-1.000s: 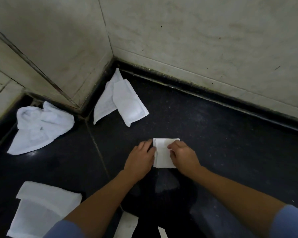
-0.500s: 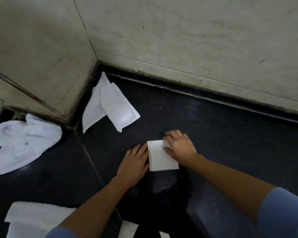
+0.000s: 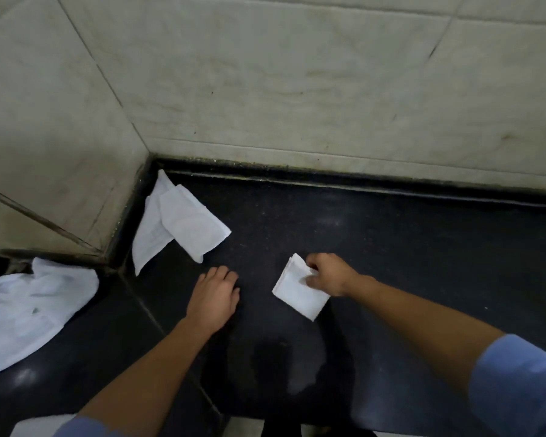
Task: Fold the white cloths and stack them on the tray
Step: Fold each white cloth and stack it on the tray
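**Folded cloth in your right hand, tray not in shot**

Head view (the only one):
- Your right hand [image 3: 328,274] pinches the folded cloth [image 3: 298,290] at its right edge, thumb on top and fingers curled at the far corner. That grip reads as a carry hold, clamping the layers so the fold doesn't spring open.
- The cloth is a small square, angled, at or just above the dark surface [image 3: 407,247]. I can't tell if it's fully clear.
- Your left hand [image 3: 213,294] lies palm-down on the surface, fingers relaxed and holding nothing. It's apart from the cloth, so its pressing job looks done.
- Two cloths wait: a loosely doubled one [image 3: 183,225] in the corner against the wall [image 3: 297,89], and a crumpled one [image 3: 35,307] on the far left, both parked clear of the work patch.
- There's a white edge [image 3: 38,425] at bottom left (tray or cloth, can't tell).

Next step, by my read, is to stack this one.
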### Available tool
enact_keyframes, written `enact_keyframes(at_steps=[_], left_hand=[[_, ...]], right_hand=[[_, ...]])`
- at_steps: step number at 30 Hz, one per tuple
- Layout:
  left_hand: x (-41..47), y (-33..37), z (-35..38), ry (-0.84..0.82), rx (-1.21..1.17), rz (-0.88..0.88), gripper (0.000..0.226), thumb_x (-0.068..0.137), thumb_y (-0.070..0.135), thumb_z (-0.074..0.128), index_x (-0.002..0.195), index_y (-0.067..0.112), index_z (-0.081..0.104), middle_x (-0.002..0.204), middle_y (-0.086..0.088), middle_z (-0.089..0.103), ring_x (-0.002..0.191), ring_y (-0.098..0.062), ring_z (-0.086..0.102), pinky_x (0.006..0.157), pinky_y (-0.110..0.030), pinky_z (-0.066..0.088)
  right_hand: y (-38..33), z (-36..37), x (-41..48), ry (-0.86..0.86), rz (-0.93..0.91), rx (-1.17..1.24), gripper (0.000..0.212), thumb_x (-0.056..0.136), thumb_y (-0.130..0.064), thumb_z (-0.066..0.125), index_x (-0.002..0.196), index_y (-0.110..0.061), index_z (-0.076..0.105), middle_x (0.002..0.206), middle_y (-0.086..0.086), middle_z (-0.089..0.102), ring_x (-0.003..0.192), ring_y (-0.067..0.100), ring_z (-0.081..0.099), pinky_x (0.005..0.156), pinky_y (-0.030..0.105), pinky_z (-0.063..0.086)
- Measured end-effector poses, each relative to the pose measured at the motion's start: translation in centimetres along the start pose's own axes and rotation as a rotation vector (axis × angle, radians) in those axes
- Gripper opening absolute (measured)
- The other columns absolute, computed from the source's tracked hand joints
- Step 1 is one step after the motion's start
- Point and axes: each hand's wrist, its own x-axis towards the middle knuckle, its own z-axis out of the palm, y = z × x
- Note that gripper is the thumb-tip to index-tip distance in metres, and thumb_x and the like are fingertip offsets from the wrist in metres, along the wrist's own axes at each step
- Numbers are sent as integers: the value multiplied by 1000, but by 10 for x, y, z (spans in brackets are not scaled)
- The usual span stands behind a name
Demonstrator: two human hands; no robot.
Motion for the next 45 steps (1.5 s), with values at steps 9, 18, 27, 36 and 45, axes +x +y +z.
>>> enact_keyframes(at_steps=[9,18,27,36,45], left_hand=[[30,146,-34,5,14,263,29,96,30,47,120,17,56,112,-2,62,101,-21,59,85,-35,48],[-14,375,-26,6,49,567,25,93,33,47,111,17,56,110,-3,65,100,-28,62,78,-37,50],[-35,583,-14,-10,41,887,26,95,35,46,114,19,55,112,-1,65,99,-26,61,77,-37,49],[13,775,-2,3,20,1093,25,95,34,47,113,20,57,108,0,66,96,-23,62,77,-37,50],[93,947,-30,74,-75,1176,19,94,33,48,104,19,57,97,-1,65,90,-25,62,68,-36,47]], right_hand=[[104,-43,-146,318,100,-88,21,89,-41,60,94,-22,53,93,5,65,87,29,61,65,34,42],[252,-50,-357,610,289,-219,31,96,-47,47,104,-19,54,102,6,65,95,32,61,70,37,42],[379,-62,-526,787,560,-235,26,97,-46,43,110,-26,54,101,4,66,93,30,61,64,34,36],[512,-110,-611,834,677,-236,20,98,-29,43,110,-23,57,109,1,64,101,28,60,69,36,45],[619,-255,-663,966,728,-311,11,89,-16,50,93,-17,60,98,7,66,91,31,60,63,36,46]])
